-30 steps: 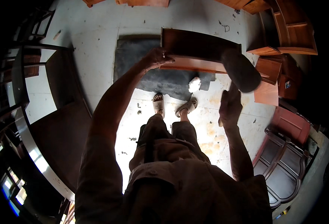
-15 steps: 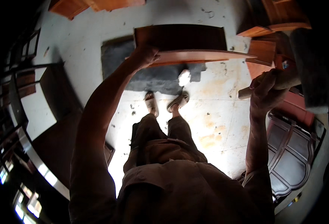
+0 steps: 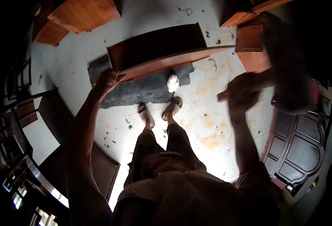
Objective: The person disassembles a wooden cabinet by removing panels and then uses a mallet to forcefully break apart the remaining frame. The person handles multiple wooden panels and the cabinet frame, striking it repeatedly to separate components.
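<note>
My left hand point(image 3: 110, 80) grips the left end of a long reddish-brown wooden furniture piece point(image 3: 173, 58), which has a dark recessed side and a paler edge board. This piece rests over a dark grey mat point(image 3: 135, 93) on the floor. Off to the right, my right hand point(image 3: 243, 92) is closed round the wooden handle of a large mallet point(image 3: 292, 71). The mallet's dark, bulky head is blurred and hangs in the air, apart from the wooden piece. A white crumpled wad point(image 3: 172, 83) lies on the mat.
Wooden furniture parts stand at the upper left point(image 3: 85, 17) and upper right point(image 3: 249, 37). Dark panelled doors point(image 3: 296, 147) lie at the right, and a dark board point(image 3: 103, 169) is beside my left arm. Small scraps dot the pale floor around my sandalled feet point(image 3: 146, 115).
My right hand and the mallet have moved left, blurred by motion. The whole view has shifted, and the wooden piece appears further left and more slanted, with my left hand still on its end.
</note>
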Demonstrator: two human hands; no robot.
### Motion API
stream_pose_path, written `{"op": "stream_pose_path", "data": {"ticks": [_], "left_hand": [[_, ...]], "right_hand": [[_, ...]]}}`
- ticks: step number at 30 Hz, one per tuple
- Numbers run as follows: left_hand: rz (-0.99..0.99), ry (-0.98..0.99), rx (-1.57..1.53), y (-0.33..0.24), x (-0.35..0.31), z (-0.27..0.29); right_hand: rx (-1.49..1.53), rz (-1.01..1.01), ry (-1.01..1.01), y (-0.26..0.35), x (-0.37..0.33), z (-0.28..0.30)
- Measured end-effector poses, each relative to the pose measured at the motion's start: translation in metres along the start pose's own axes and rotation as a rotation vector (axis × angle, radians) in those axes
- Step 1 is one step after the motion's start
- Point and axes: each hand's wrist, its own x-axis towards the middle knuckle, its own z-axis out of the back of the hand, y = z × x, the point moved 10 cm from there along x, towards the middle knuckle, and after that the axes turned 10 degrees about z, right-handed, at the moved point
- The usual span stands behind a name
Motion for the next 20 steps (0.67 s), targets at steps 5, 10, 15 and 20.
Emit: {"op": "stream_pose_path", "data": {"ticks": [5,10,15,20], "left_hand": [[-0.19,-0.068,-0.175,0.002,-0.005,0.001],[0.02,0.071,0.073,-0.041,0.002,0.003],[-0.121,-0.009,0.163,-0.121,0.027,0.002],[0.03,0.031,0.114,-0.191,0.075,-0.028]], "right_hand": [[-0.812,-0.466,0.079,-0.088,-0.054,0.002],[-0.825,-0.475,-0.057,-0.033,-0.084,0.048],[-0.649,-0.76,-0.197,-0.088,-0.208,0.104],[-0.547,-0.934,-0.318,-0.177,-0.301,0.133]]}}
